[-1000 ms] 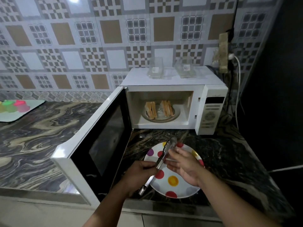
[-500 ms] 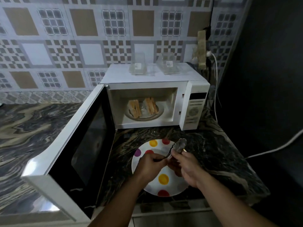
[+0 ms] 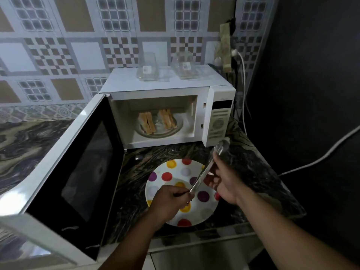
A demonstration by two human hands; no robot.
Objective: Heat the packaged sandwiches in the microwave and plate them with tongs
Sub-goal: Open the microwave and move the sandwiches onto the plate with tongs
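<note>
The white microwave [image 3: 167,84] stands with its door [image 3: 81,172] swung wide to the left. Two sandwich halves [image 3: 147,122] [image 3: 167,118] lie on the glass turntable inside. A white plate with coloured dots [image 3: 175,178] sits on the counter in front. Above it I hold metal tongs [image 3: 206,168] slanting up to the right. My left hand [image 3: 169,201] grips their handle end. My right hand [image 3: 224,180] holds them near the middle, with the tips at the microwave's lower right corner.
Two clear plastic sandwich packages [image 3: 147,69] [image 3: 185,66] stand on top of the microwave. A white cable [image 3: 315,160] runs along the dark wall at right. The marble counter [image 3: 29,149] stretches left; its front edge [image 3: 204,236] is just below the plate.
The view has shifted and drawn closer. Both hands lifted the tongs and swung their tips up and to the right, towards the microwave's control panel corner.
</note>
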